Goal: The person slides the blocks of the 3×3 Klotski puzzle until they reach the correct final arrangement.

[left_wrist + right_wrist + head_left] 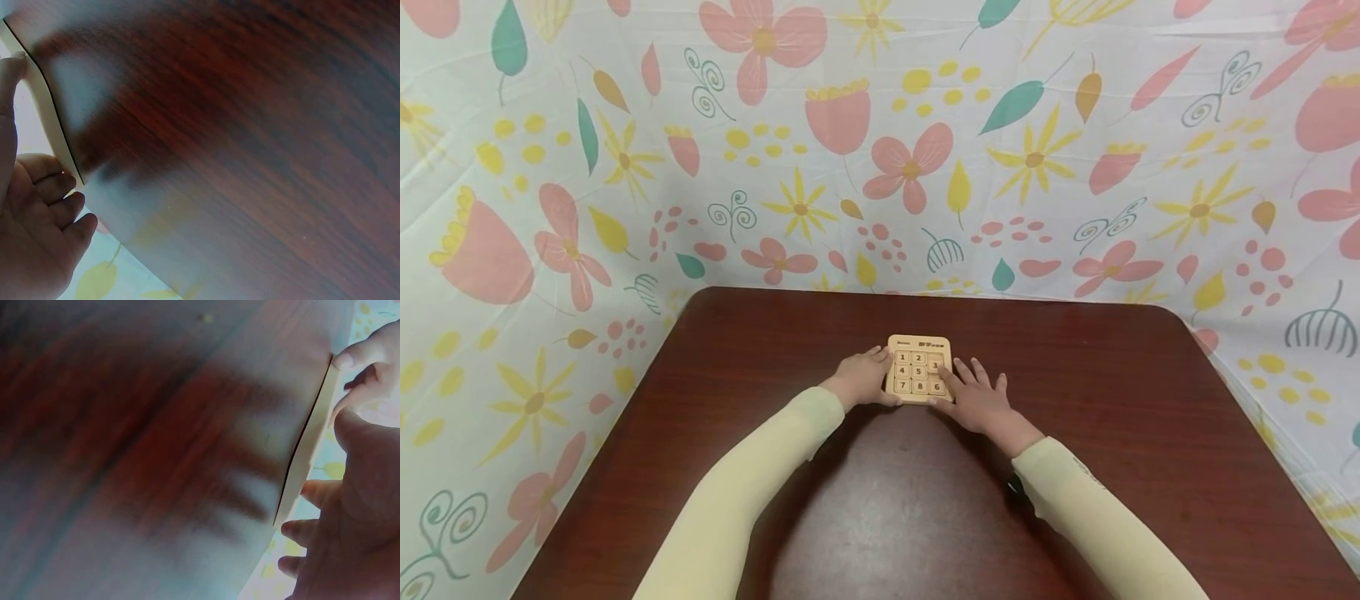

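Note:
A wooden number slide puzzle [919,398] lies flat on the table, its tiles numbered 1 to 8. Tile 3 [935,365] sits in the right column, partway between the top and middle rows. My left hand [861,377] holds the puzzle's left side, thumb at the near left corner and fingers along the left edge. With its index finger on tile 3, my right hand [981,402] spreads its other fingers over the right side; its thumb is by the near edge. Both wrist views show the puzzle's thin frame [50,115] edge-on, its face hidden.
The dark red-brown wooden table [880,517] reaches to a flower-printed cloth [865,167] that hangs behind and along both sides. Both forearms in pale yellow sleeves [752,475] lie over the near part of the table.

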{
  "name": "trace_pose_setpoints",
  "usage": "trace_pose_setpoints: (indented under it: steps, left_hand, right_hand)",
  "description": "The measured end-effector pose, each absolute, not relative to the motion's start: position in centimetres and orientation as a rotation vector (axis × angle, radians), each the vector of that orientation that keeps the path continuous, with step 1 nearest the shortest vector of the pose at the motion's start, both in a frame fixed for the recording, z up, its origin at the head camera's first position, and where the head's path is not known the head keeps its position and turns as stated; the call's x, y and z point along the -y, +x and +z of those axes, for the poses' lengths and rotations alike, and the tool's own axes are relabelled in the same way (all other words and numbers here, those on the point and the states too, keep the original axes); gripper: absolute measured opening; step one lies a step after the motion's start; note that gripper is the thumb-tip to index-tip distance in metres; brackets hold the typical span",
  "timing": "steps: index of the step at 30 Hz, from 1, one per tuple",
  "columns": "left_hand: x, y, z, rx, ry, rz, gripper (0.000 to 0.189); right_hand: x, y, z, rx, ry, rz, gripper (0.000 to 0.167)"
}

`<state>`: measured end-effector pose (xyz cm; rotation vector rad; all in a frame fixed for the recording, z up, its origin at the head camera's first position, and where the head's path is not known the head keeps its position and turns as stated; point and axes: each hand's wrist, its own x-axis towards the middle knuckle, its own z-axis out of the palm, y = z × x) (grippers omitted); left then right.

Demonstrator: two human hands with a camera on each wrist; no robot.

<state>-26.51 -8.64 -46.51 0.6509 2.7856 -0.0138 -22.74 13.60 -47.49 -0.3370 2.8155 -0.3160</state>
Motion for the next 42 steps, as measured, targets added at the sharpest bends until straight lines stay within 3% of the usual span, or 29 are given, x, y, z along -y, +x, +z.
trace_pose_setpoints:
  steps: [42]
  left_hand:
    - [8.7, -26.5, -46.6, -2.779, 0.646, -0.029, 0.095]
  right_hand:
    - [-13.5, -24.0, -47.3, -2.793, -0.296, -0.378, 0.070]
